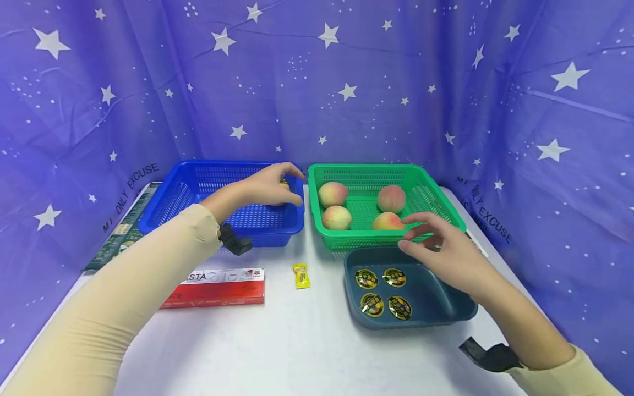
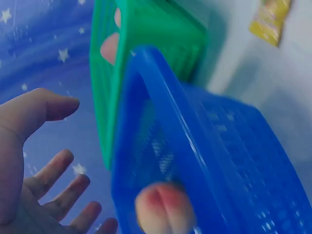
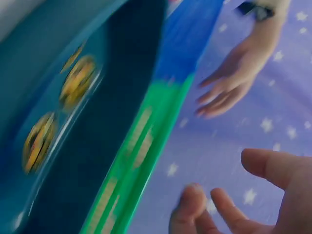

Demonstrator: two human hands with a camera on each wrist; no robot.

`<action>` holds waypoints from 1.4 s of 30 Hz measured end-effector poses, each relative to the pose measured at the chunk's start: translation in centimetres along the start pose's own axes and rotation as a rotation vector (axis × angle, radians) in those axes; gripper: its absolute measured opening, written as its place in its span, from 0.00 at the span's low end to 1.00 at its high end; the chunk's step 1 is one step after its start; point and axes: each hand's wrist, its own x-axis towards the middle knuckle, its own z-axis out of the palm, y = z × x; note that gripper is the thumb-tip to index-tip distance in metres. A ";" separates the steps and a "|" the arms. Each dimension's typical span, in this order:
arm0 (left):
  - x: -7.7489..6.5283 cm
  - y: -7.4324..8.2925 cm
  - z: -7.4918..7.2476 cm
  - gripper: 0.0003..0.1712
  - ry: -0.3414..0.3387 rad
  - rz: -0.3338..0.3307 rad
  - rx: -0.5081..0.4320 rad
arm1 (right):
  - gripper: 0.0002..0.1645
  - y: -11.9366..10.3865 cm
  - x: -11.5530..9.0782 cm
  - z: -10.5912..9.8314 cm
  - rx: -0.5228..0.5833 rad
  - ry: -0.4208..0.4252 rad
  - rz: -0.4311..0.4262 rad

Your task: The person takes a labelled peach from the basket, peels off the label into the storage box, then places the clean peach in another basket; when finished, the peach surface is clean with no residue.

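My left hand (image 1: 267, 186) hovers over the right side of the blue basket (image 1: 262, 240), fingers spread and nothing held. Below it lies a peach (image 2: 165, 209) in that basket, mostly covered by the hand in the head view. Above the dark teal tub (image 1: 436, 318) is my right hand (image 1: 453, 256), its fingers loosely bent and empty, fingertips near the front rim of the green basket (image 1: 366, 240). Several peaches rest in the green basket, one peach (image 1: 388, 221) close to the right fingertips. Several round black-and-gold stickers (image 1: 372, 304) show inside the tub.
A small yellow packet (image 1: 301, 275) lies on the white table (image 1: 277, 352) between baskets and tub. At the left is a red and white box (image 1: 223, 291), partly behind the left sleeve. A dark green printed item (image 1: 116, 236) sits beside the blue basket. Purple star-patterned curtains (image 1: 297, 82) enclose the table.
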 end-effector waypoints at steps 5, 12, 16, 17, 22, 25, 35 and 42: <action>0.1 -2.6 -0.7 0.42 0.043 -0.054 -0.020 | 0.38 -3.4 -0.3 4.0 0.316 -0.164 -0.010; 0.5 -4.4 -1.9 0.44 0.071 -0.138 -0.073 | 0.42 -7.5 0.2 10.8 0.475 -0.209 0.079; 1.0 -4.9 -2.3 0.47 0.046 -0.206 -0.079 | 0.47 -8.9 0.7 14.7 0.487 -0.140 0.110; 1.2 -5.0 -2.4 0.48 0.036 -0.224 -0.076 | 0.49 -9.1 1.0 15.5 0.501 -0.128 0.115; 2.1 -5.9 -2.9 0.51 -0.016 -0.327 -0.086 | 0.55 -9.9 2.8 18.4 0.512 -0.054 0.120; 2.7 -6.4 -3.0 0.54 -0.035 -0.385 -0.138 | 0.57 -10.2 4.2 19.4 0.522 -0.011 0.122; 4.6 -7.0 -3.0 0.51 -0.077 -0.439 -0.372 | 0.55 -11.3 8.0 21.3 0.554 0.097 0.147; 5.1 -7.5 -2.1 0.41 -0.018 -0.442 -0.414 | 0.49 -11.0 9.2 22.7 0.580 0.196 0.134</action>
